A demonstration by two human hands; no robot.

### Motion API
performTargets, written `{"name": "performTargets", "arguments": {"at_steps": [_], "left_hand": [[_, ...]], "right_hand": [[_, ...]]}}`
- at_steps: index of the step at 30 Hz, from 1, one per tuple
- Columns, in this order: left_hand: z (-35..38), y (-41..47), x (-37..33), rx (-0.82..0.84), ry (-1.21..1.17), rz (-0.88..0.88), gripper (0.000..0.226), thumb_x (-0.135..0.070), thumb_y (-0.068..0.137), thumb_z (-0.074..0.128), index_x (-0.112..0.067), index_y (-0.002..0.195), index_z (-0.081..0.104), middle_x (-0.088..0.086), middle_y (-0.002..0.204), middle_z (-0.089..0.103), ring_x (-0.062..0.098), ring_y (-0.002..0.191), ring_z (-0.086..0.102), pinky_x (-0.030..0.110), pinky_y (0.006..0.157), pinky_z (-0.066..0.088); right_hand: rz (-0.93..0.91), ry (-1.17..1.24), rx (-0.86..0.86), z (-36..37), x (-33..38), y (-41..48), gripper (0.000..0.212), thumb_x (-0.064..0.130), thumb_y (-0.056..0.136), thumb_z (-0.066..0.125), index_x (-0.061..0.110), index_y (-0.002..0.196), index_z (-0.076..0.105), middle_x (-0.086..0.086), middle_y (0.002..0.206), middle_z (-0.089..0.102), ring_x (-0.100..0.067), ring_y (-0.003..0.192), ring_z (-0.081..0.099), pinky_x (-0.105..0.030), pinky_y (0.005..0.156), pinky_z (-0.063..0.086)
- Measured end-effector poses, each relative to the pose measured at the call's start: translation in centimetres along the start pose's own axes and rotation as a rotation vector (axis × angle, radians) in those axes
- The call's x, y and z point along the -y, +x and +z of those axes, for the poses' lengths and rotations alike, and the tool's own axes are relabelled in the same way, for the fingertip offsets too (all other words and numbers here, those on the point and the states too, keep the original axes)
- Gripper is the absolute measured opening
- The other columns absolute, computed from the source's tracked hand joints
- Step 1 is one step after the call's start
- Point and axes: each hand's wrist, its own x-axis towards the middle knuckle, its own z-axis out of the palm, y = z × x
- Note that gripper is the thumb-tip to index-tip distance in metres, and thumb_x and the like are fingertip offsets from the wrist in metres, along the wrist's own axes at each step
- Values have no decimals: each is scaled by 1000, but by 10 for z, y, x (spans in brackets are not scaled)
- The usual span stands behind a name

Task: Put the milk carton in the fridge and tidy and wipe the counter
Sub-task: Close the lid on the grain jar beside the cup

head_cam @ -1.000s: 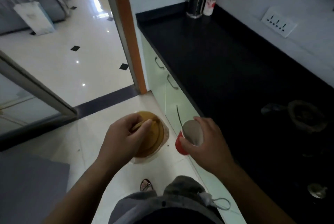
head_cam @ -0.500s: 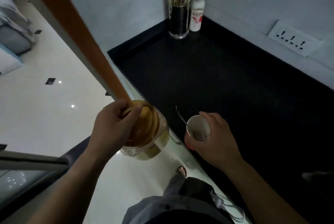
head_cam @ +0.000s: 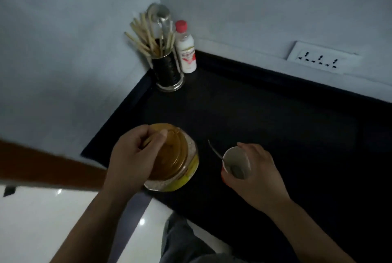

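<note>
My left hand (head_cam: 132, 156) grips the amber lid of a clear jar (head_cam: 176, 163) holding pale grains, carried over the near left corner of the black counter (head_cam: 275, 127). My right hand (head_cam: 257, 174) is wrapped around a red cup (head_cam: 236, 165) with a white inside. A metal spoon (head_cam: 220, 157) stands in the cup, its handle leaning to the left. Whether the jar touches the counter, I cannot tell. No milk carton is in view.
A metal utensil holder (head_cam: 167, 71) with chopsticks and a ladle stands in the far corner, beside a white bottle (head_cam: 186, 50) with a red cap. A wall socket strip (head_cam: 320, 59) sits on the right wall. A brown door frame (head_cam: 53, 167) and white floor lie left.
Both hands have carried the jar and cup from over the floor to above the counter's left end. The view has turned right, toward the corner with the utensil holder.
</note>
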Motion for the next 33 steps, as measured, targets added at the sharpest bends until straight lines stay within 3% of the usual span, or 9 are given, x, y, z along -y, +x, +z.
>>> {"name": "performTargets", "arguments": {"at_steps": [7,9,14,17,24,29,33], "left_hand": [[-2,108,2,340,-34,142,24,-43,84,60,-20,77,62,-11,80,64,1,76,58,26,65,40],[2,130,0,388,-37,178,17,-38,85,58,-23,79,63,-7,78,63,4,78,58,24,67,39],[14,180,-14,454,2,339,24,-40,86,58,-20,72,61,-4,71,61,5,70,58,21,62,38],[21,209,-28,479,18,405,24,-34,88,57,-18,70,62,-1,64,61,-3,63,57,10,55,38],[40,265,-60,487,80,549,32,-36,88,56,-11,68,61,14,68,62,18,66,58,31,59,41],[58,296,-75,456,134,611,37,-38,89,54,-6,71,58,19,70,61,27,68,59,30,56,40],[77,321,-81,414,150,629,35,-36,87,56,-7,69,58,10,63,58,21,65,57,31,57,40]], "right_hand": [[302,52,-226,18,39,29,77,52,69,71,31,134,34,15,131,39,-4,115,36,-21,83,35],[346,29,-253,25,47,39,78,52,69,70,30,135,33,13,133,38,-8,118,37,-21,84,35],[406,-22,-303,33,57,60,80,51,71,70,29,137,30,12,136,36,-12,123,35,-23,87,37],[428,-42,-322,29,58,74,81,50,72,70,29,138,29,11,136,35,-12,123,35,-24,89,38],[422,-84,-384,9,58,108,80,50,71,69,29,138,29,11,134,35,-11,121,36,-24,86,41],[422,-101,-410,0,50,127,81,51,70,70,30,137,30,12,134,36,-10,121,36,-23,87,40],[412,-122,-435,-7,45,137,79,51,70,70,30,136,31,12,133,38,-10,119,38,-23,85,40]]}}
